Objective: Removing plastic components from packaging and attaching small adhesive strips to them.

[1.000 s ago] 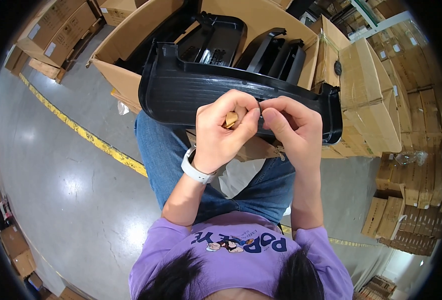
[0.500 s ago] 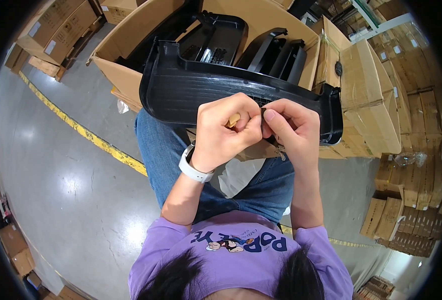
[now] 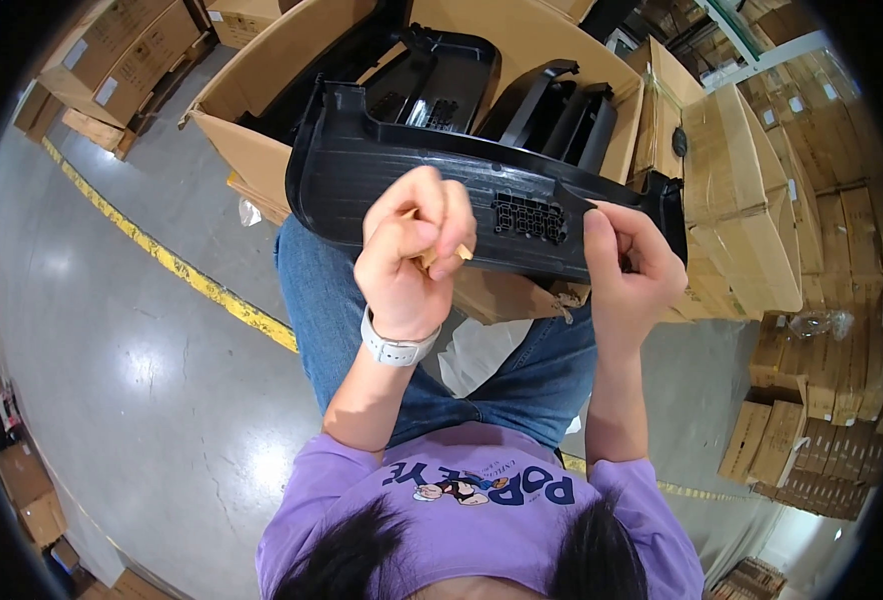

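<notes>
My left hand [image 3: 414, 250], a white watch on its wrist, is closed on a crumpled tan paper-like scrap [image 3: 464, 252]. My right hand [image 3: 634, 262] is held in a pinch, thumb against index finger. A small dark strip [image 3: 588, 200] shows at its fingertips, hard to make out against the black plastic behind. Beyond both hands, a long black plastic panel [image 3: 362, 170] lies across my knees and the box's near edge. Its grid-like patch [image 3: 528, 218] shows between my hands.
An open cardboard box [image 3: 247, 160] ahead holds several black plastic parts [image 3: 562, 110]. More cartons [image 3: 732, 190] stand to the right, with stacked boxes [image 3: 842, 250] beyond. White paper or film [image 3: 477, 355] hangs between my knees. A yellow line [image 3: 182, 265] crosses the floor at left.
My hands have drawn apart, the left moving left and the right moving right. The dark piece that was between them is now at my right fingertips. The panel's grid has come into view.
</notes>
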`<state>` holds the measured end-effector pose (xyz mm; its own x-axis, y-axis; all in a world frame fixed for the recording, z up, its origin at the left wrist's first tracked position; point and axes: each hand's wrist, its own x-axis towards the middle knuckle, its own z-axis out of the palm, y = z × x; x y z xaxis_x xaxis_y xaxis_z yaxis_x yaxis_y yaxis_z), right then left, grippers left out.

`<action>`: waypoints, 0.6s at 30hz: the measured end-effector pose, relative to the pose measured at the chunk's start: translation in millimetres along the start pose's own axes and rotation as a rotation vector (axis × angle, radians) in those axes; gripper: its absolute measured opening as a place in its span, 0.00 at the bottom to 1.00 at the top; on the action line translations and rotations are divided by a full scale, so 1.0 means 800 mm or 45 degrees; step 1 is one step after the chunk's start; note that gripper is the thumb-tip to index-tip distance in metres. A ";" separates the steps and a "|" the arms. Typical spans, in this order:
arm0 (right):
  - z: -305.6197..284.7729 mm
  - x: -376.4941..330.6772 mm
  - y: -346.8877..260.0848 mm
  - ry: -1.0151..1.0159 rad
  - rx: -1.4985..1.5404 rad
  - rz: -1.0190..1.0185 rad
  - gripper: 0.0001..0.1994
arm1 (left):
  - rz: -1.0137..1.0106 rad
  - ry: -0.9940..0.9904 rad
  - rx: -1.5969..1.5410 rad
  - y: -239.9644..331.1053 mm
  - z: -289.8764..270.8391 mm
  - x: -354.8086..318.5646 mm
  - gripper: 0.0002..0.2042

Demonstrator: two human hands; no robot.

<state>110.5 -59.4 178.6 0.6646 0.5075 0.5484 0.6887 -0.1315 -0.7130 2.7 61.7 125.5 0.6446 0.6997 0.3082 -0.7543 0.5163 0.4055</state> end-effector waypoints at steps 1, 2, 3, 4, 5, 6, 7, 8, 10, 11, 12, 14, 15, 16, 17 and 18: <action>0.000 0.000 -0.003 0.001 -0.002 0.002 0.03 | -0.138 0.019 -0.075 -0.001 0.001 0.000 0.06; 0.001 0.001 -0.005 0.017 -0.083 -0.243 0.04 | -0.298 0.024 0.117 0.003 0.008 0.000 0.12; 0.000 0.002 -0.007 0.032 -0.164 -0.488 0.05 | -0.383 0.070 0.176 0.006 0.020 -0.002 0.12; -0.001 0.003 -0.007 0.032 -0.166 -0.486 0.05 | -0.392 0.049 0.346 0.006 0.028 -0.004 0.12; -0.002 0.004 -0.007 0.010 -0.220 -0.653 0.07 | -0.400 0.028 0.516 0.006 0.033 -0.007 0.14; -0.004 0.004 -0.007 -0.013 -0.274 -0.819 0.09 | -0.408 0.001 0.529 0.006 0.036 -0.010 0.13; -0.004 0.004 -0.007 -0.036 -0.328 -0.986 0.11 | -0.410 0.001 0.529 0.003 0.037 -0.012 0.13; -0.003 0.005 -0.006 -0.056 -0.340 -1.084 0.13 | -0.320 0.045 0.569 -0.001 0.038 -0.014 0.11; 0.000 0.004 -0.005 -0.119 -0.347 -1.108 0.13 | -0.218 0.052 0.642 -0.004 0.035 -0.014 0.05; 0.001 0.003 -0.004 -0.182 -0.351 -1.134 0.14 | -0.219 0.052 0.642 -0.003 0.031 -0.014 0.05; 0.003 0.005 -0.001 -0.199 -0.323 -1.112 0.14 | -0.236 0.061 0.662 -0.001 0.028 -0.014 0.05; -0.006 0.005 -0.009 -0.317 -0.177 -0.840 0.13 | -0.218 0.074 0.703 -0.003 0.022 -0.011 0.05; -0.010 0.005 -0.012 -0.429 -0.031 -0.567 0.11 | -0.221 0.075 0.703 -0.001 0.022 -0.011 0.05; -0.012 0.006 -0.009 -0.385 0.041 -0.389 0.09 | -0.188 0.014 0.814 0.002 0.023 -0.010 0.05; -0.015 0.005 -0.015 -0.365 0.088 -0.104 0.08 | -0.158 -0.051 0.924 0.003 0.024 -0.010 0.05; -0.017 0.010 -0.013 -0.447 0.166 0.012 0.07 | -0.165 -0.053 0.922 0.003 0.024 -0.009 0.05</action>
<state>112.4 -65.6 196.4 0.5151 0.7709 0.3745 0.6255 -0.0394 -0.7792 -1.7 48.4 140.5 0.7382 0.6282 0.2457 -0.4098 0.1283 0.9031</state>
